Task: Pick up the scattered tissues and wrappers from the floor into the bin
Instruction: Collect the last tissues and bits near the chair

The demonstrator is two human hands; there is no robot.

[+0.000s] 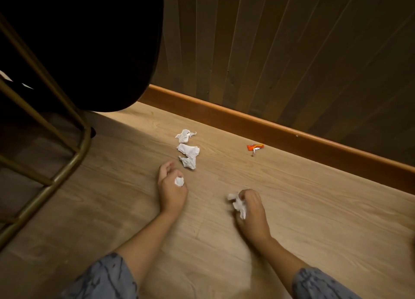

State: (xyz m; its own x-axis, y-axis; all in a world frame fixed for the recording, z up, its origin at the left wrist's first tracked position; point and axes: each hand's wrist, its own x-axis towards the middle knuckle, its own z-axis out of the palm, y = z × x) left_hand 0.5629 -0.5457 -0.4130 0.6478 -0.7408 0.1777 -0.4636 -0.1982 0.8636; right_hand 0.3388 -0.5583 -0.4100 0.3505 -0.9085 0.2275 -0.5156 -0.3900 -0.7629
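My left hand (171, 186) hovers low over the wooden floor, shut on a small crumpled white tissue (179, 181). My right hand (249, 205) is shut on another crumpled tissue (238, 205) that sticks out to its left. Just beyond my left hand lie two loose white tissues, one long and twisted (189, 155), one smaller and farther away (185, 135). An orange wrapper (254, 147) lies on the floor near the skirting board, to the right. No bin can be made out for certain.
A large black rounded object (89, 47) fills the upper left. A brass-coloured metal frame (67, 163) stands on the floor at the left. An orange-brown skirting board (292, 132) and a ribbed wooden wall (292, 40) close off the far side.
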